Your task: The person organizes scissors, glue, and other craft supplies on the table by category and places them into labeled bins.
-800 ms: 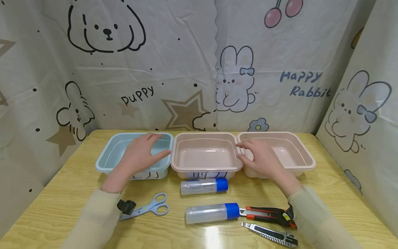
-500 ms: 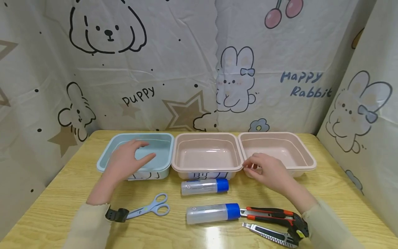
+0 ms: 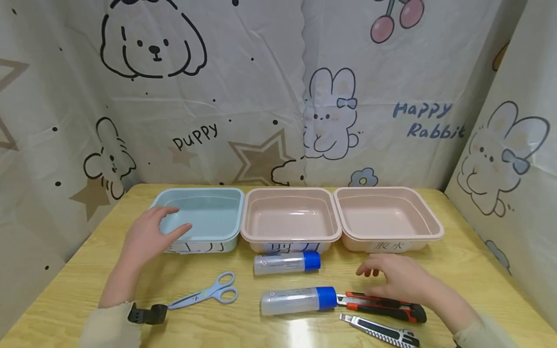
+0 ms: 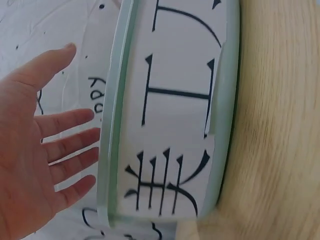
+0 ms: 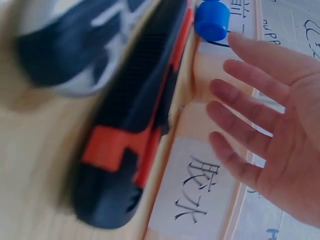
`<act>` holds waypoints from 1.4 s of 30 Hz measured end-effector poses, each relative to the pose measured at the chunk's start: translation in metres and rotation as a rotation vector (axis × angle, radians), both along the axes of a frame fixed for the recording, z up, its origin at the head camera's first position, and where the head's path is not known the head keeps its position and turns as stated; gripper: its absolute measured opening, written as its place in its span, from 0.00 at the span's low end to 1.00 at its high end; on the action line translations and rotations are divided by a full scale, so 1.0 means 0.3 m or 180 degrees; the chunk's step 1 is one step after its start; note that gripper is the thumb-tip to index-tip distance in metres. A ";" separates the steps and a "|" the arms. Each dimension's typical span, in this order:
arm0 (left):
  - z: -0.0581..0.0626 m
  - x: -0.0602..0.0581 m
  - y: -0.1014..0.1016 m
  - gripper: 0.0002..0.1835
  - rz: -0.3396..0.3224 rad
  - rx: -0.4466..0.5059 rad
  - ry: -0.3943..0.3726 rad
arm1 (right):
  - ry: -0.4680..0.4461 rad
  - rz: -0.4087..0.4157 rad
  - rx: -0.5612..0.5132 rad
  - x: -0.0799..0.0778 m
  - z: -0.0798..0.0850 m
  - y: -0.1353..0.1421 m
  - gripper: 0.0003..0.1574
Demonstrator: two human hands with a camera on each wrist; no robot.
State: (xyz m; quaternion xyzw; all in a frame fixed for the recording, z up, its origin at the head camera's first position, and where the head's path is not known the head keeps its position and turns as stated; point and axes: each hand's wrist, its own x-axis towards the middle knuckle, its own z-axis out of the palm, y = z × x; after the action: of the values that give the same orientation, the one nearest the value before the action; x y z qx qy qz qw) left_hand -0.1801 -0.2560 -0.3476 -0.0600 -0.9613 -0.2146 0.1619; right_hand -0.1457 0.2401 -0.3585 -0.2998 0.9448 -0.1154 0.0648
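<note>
Your left hand [image 3: 145, 237] has a wide grip, fingers apart and nothing in it, by the near left corner of the blue bin [image 3: 213, 238] at centre left. Your right hand [image 3: 402, 278], lower right, also has a wide grip holding nothing; the red-and-black cutter [image 3: 383, 305] lies on the desk [image 3: 243, 324] just below it. A careless reach could put your fingers on metal, because the cutter's silver end points left, toward the lower bottle [image 3: 289, 300]. The silver cutter [image 3: 378, 331] lies close alongside, so you might catch it too, and a knocked bottle could roll. The blue bin's label reads 美工, its next character cut off in the left wrist view; the middle pink bin [image 3: 291, 238] shows 剪 and a partly covered character behind the upper bottle [image 3: 278, 264]; the right pink bin [image 3: 391, 237] reads 胶水. The backdrop [image 3: 261, 96] says "Puppy" and "Happy Rabbit". Bottle print is too small to read.
</note>
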 end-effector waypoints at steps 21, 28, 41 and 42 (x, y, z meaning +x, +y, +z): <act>-0.058 0.009 -0.131 0.58 0.0183 0.0636 -0.0835 | -0.0497 0.0002 0.0074 0.052 -0.082 0.047 0.25; -0.064 -0.001 -0.150 0.56 0.0049 0.0683 -0.0893 | -0.0416 0.0119 -0.0078 0.033 -0.062 0.052 0.22; -0.073 0.008 -0.152 0.58 0.0120 0.0779 -0.1020 | 0.0553 0.0162 -0.0316 -0.004 0.028 -0.072 0.22; -0.074 0.006 -0.153 0.57 0.0121 0.0784 -0.1016 | 0.0603 0.0183 -0.0322 -0.011 0.032 -0.087 0.22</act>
State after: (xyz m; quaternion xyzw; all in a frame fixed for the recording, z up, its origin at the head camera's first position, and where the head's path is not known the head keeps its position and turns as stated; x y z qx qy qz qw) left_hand -0.1781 -0.3018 -0.3697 0.0132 -0.9422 -0.3342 0.0176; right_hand -0.1489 0.2139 -0.3488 -0.3392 0.9307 -0.1321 -0.0368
